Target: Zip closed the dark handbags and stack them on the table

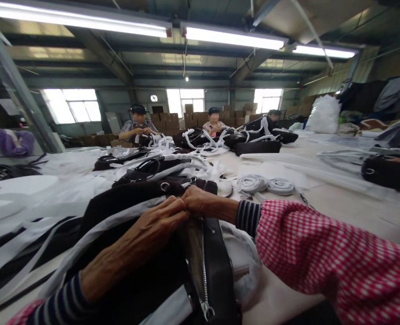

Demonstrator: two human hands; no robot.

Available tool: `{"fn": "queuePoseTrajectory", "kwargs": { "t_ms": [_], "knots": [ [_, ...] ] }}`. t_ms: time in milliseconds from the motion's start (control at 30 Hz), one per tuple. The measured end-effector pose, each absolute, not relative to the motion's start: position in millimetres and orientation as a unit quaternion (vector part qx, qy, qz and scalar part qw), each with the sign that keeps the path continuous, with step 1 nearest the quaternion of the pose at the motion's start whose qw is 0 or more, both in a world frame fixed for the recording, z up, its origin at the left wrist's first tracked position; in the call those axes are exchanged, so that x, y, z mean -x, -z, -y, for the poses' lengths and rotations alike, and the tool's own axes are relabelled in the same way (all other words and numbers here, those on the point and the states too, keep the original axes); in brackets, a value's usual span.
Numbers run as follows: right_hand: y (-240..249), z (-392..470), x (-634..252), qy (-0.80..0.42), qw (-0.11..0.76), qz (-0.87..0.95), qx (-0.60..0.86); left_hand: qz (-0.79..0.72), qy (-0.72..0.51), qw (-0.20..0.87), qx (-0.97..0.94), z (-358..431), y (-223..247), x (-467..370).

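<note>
A black bag (118,203) lies before me with its metal zipper (205,271) undone along the opening. My left hand (164,216) reaches across the bag with its fingers closed on the far end of the opening. Touching its fingertips, my right hand (198,201) is closed at the same spot, bent down at the wrist. The exact bit of the bag pinched between them is hidden by the fingers. A strap wrapped in white material (108,225) runs over the bag, passing under my left hand. The zipper's slider (206,310) sits at the near end.
More black bags with white-wrapped straps (166,169) are heaped beyond. Two rolled white strips (252,183) lie to the right. Clear plastic sheets (342,176) spread over the right side of the table. Several co-workers (139,124) sit across the table, with cartons (200,119) behind them.
</note>
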State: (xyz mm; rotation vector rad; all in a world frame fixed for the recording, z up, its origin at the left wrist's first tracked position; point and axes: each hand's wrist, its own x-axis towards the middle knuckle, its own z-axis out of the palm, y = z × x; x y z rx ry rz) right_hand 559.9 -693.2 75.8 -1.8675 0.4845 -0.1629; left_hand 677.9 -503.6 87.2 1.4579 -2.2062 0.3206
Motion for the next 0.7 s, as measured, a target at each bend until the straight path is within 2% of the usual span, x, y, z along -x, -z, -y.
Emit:
{"fn": "queuePoseTrajectory", "kwargs": {
  "t_ms": [233,300,400,600,700],
  "knots": [
    [-78,700,-541,-0.015,0.605,-0.079,0.792,0.773,-0.053,0.250,-0.580,533,-74,-680],
    [-79,701,-534,-0.003,0.606,-0.073,0.792,0.750,-0.047,0.248,-0.612,534,-72,-685],
    [-74,697,-532,0.060,0.571,-0.099,0.813,0.740,-0.023,0.222,-0.635,531,-73,-693],
    [-65,690,-551,0.070,0.462,-0.136,0.873,0.745,0.015,0.198,-0.637,533,-82,-689],
    [-68,695,-548,0.076,0.483,-0.097,0.867,0.735,0.021,0.195,-0.649,535,-83,-686]
  ]
}}
